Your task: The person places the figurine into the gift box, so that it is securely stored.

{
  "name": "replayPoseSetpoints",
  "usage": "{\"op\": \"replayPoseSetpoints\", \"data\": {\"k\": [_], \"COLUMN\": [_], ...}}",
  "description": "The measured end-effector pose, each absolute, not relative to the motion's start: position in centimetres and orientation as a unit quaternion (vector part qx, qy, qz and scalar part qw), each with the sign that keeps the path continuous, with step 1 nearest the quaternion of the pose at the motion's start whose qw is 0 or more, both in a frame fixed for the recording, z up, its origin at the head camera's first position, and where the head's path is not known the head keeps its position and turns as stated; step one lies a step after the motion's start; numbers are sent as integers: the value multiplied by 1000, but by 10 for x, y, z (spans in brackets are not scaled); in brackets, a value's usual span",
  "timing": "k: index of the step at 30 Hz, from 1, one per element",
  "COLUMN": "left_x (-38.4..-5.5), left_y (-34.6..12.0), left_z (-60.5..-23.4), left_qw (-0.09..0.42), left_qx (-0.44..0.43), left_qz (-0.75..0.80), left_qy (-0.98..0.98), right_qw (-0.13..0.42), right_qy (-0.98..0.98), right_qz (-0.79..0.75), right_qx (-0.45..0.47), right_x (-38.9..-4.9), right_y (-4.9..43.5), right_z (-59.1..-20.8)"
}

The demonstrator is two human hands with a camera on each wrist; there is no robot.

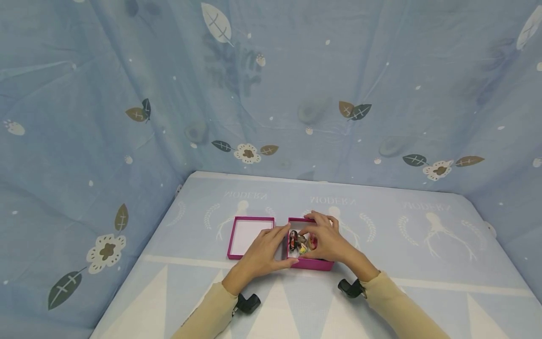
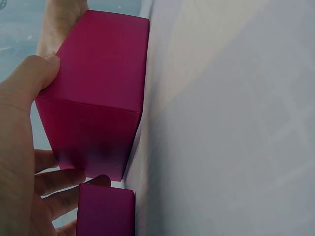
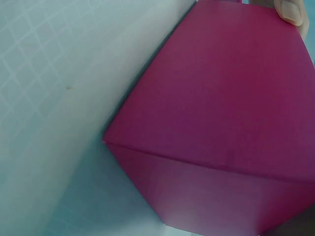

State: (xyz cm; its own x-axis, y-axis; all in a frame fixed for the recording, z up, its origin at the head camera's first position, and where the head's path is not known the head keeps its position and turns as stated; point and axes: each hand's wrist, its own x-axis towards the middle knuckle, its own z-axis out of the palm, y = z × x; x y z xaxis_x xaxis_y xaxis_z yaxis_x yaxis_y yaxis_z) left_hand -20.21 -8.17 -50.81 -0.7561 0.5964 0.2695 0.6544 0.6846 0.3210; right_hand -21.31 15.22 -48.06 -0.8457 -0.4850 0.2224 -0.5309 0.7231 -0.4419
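Bracing the magenta box [image 1: 312,264] at its left side, the left hand [image 1: 264,252] has a wide, spread grip, fingers along the left wall and thumb against the near one. Inside the box, small colourful items [image 1: 302,245] lie beside and between the right hand's [image 1: 329,242] parted thumb and forefinger; whether that grip pinches any, I cannot tell. A shallow lid [image 1: 250,235] rests on the tabletop [image 1: 449,263], left of the box.
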Motion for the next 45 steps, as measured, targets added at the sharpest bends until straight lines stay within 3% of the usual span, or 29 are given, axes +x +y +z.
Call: {"op": "replayPoseSetpoints", "data": {"k": [14,37,45], "left_x": [-202,-202,-201], "left_y": [-82,-82,-81], "left_z": [-507,-507,-505], "left_qw": [67,68,61], "left_qx": [-339,-339,-339], "left_qz": [-200,-203,-197], "left_qy": [-917,-916,-918], "right_qw": [67,56,27], "right_qy": [-936,-937,-936], "right_qz": [219,219,241], "right_qx": [268,266,254], "right_x": [-212,-214,-215], "right_y": [150,151,157], "right_z": [-484,-484,-483]}}
